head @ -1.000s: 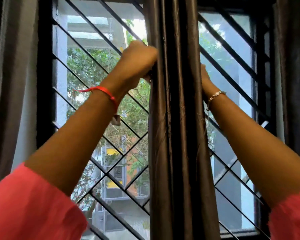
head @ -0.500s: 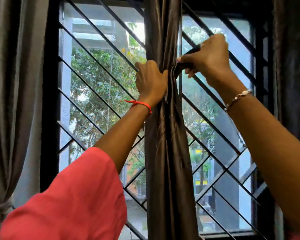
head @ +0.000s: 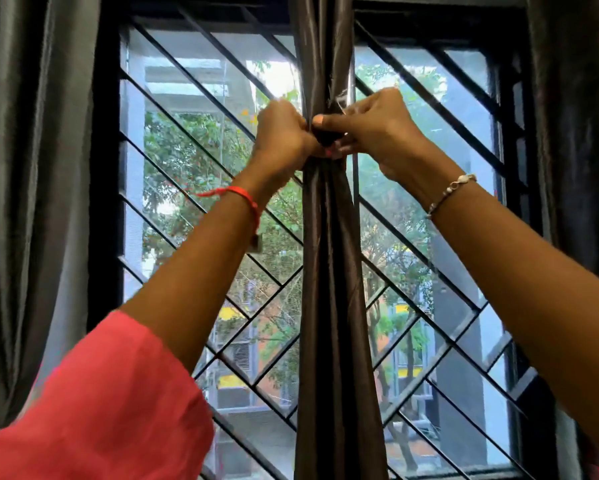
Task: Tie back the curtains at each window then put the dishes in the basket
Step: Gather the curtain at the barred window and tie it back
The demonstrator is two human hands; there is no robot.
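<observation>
Left hand [head: 284, 140]: grip closed tight on the gathered curtain [head: 332, 271] from its left side, fingers wrapped into the fabric.
Right hand [head: 377, 129]: grip closed, thumb and fingertips pinching a dark knot or tie at the curtain's front, touching the left hand.
Curtain: dark brown, bunched into a narrow column at the window's middle, pinched at the hands, flaring below.
Window grille [head: 201, 109]: black diagonal bars right behind the curtain.
Edges: grey side curtain [head: 38, 202] at left, dark drape [head: 578, 133] at right, both well apart from the hands.
Open room: bare glass either side of the column.
</observation>
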